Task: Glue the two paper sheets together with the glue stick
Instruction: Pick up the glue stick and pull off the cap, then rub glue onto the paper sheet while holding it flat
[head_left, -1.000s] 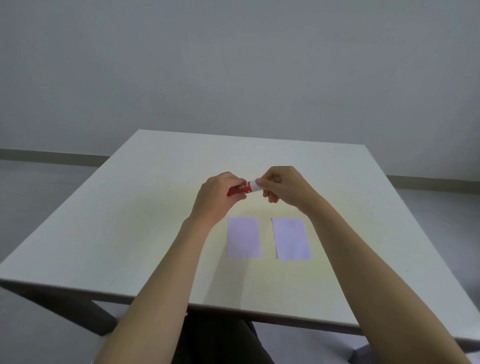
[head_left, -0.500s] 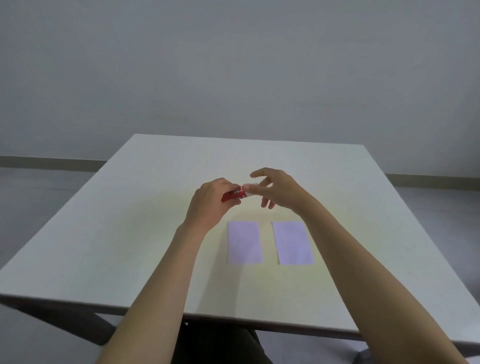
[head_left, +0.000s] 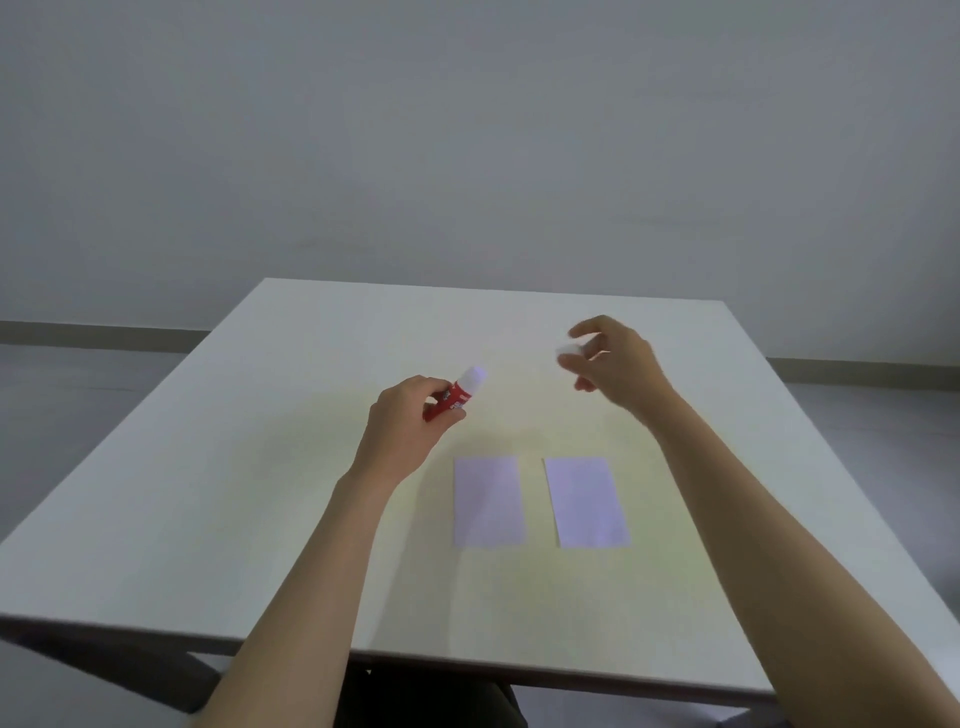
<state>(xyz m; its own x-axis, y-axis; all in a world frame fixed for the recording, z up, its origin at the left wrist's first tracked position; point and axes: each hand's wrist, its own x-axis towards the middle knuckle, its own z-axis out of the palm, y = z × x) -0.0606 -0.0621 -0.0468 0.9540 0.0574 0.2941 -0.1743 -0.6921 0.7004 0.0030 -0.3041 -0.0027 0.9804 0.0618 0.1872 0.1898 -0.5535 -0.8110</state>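
Two pale lilac paper sheets lie flat side by side on the white table (head_left: 260, 493), the left sheet (head_left: 487, 501) and the right sheet (head_left: 586, 502), a small gap between them. My left hand (head_left: 408, 431) holds a red glue stick (head_left: 453, 397) above the table, just beyond the left sheet, its uncapped white tip pointing up and right. My right hand (head_left: 613, 364) is raised farther back and to the right, pinching the small white cap (head_left: 569, 347) between thumb and fingers.
The table's near edge runs across the bottom of the view, with dark legs below it. A plain grey wall and a floor skirting lie behind the far edge.
The hands were together on the glue stick; my right hand has pulled the cap off and moved away to the right and back. The left hand keeps the stick.
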